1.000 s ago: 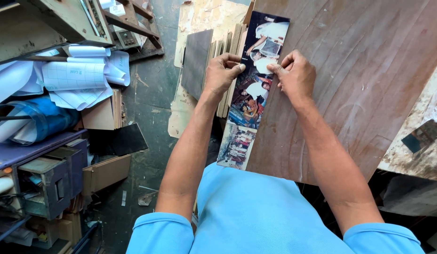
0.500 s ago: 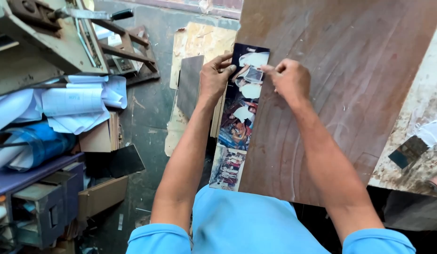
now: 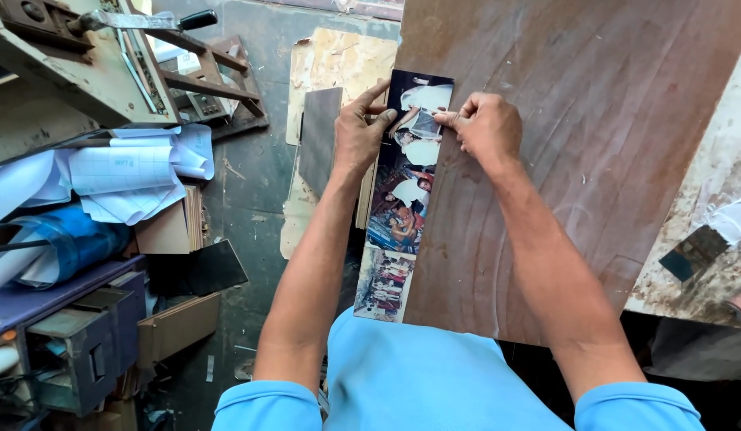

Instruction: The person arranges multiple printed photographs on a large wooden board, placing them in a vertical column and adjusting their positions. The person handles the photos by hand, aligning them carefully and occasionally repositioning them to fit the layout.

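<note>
Head view, looking straight down past a light blue shirt (image 3: 434, 383) at two bare arms reaching up the middle of the frame. Both hands meet at the top end of a long strip of printed photographs (image 3: 402, 199), which lies along the left edge of a large brown wooden board (image 3: 594, 144) and runs from the upper centre down toward the shirt. The left hand (image 3: 358, 132) is curled at the strip's left edge, its fingertips and thumb pressed onto the topmost photograph. The right hand (image 3: 486, 128) is closed in a pinch, thumb and forefinger gripping the strip's right edge just beside the top picture. The strip lies flat on the board except for its lower end, which hangs past the board's near edge.

Left of the board, a dark grey panel (image 3: 318, 140) and pale, worn sheets of cardboard (image 3: 330, 64) lie on the greenish floor (image 3: 250, 183). In the upper left of the frame stands a metal cutting machine (image 3: 83, 64) with a black-handled lever, and below it rolled white papers (image 3: 131, 172), a blue roll (image 3: 67, 239) and small grey boxes (image 3: 83, 343). At the right edge is a stained, pale table (image 3: 705, 199) with a small dark piece lying on it.
</note>
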